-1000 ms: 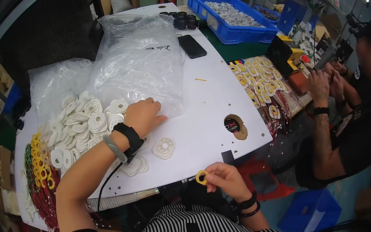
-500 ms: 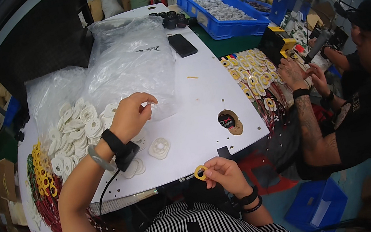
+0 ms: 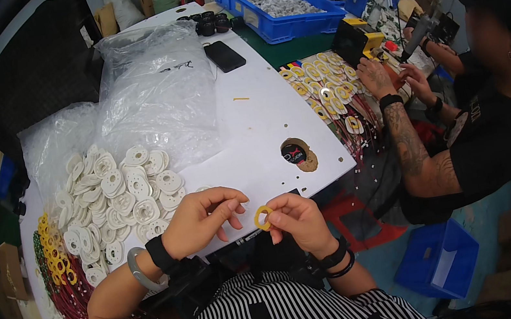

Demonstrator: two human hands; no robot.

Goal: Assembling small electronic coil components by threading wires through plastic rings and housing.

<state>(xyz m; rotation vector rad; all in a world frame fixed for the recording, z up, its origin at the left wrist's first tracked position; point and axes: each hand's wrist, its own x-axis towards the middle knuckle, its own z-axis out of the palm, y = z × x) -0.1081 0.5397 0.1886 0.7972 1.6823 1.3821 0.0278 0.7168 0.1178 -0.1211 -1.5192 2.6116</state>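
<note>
My right hand (image 3: pixel 300 222) pinches a yellow ring (image 3: pixel 258 219) between thumb and fingers, just past the table's front edge. Close to its left, my left hand (image 3: pixel 206 220) is loosely curled with fingers apart, and nothing shows in it. The two hands do not touch. Beyond the left hand lies a heap of white plastic discs (image 3: pixel 119 201) with holes in their middles. At the far left, several more yellow rings (image 3: pixel 57 256) lie in a bunch by red wires (image 3: pixel 70 306).
Clear plastic bags (image 3: pixel 156 101) lie behind the discs. A black phone (image 3: pixel 224 56), a table hole (image 3: pixel 308 160) and a blue crate (image 3: pixel 305 25) of whitish pieces are farther off. At right, a co-worker (image 3: pixel 457 151) sits by yellow-and-white discs (image 3: pixel 324 88) with wires. A blue bin (image 3: pixel 436 258) stands on the floor.
My left hand has come down and right from over the discs, close to my right hand. The right hand, still pinching the yellow ring, has risen slightly. The view has shifted.
</note>
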